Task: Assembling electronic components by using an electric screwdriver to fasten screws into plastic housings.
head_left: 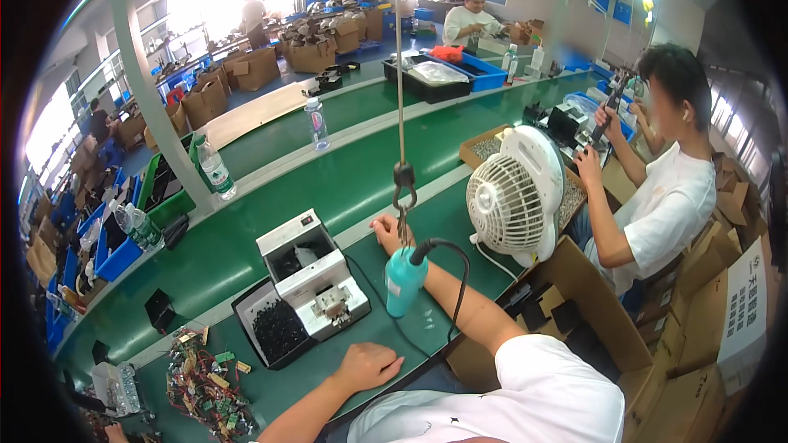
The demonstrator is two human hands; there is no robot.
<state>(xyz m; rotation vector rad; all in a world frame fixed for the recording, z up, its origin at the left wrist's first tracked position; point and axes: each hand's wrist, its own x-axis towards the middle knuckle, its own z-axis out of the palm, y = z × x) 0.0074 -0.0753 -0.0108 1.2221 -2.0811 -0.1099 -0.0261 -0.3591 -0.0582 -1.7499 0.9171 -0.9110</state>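
Note:
My left hand [369, 367] rests on the near edge of the green bench, its fingers curled in and nothing visible in them. Farther out, my right hand [389, 232] lies by the conveyor's edge with fingers loosely apart, partly hidden behind a metal hook. From that hook hangs a teal electric screwdriver [405, 281] with a black cord, in front of my right forearm. Between my hands and to their left stands a white box-shaped machine [332, 289] with an open top. A black tray [273, 353] of small black parts adjoins it.
Wired circuit boards [209, 385] lie heaped at left. A white fan [517, 195] stands right, near a seated co-worker [665, 189] holding a dark tool. Bottles [217, 172] stand along the green conveyor [238, 267]. Cardboard boxes [689, 394] crowd the lower right.

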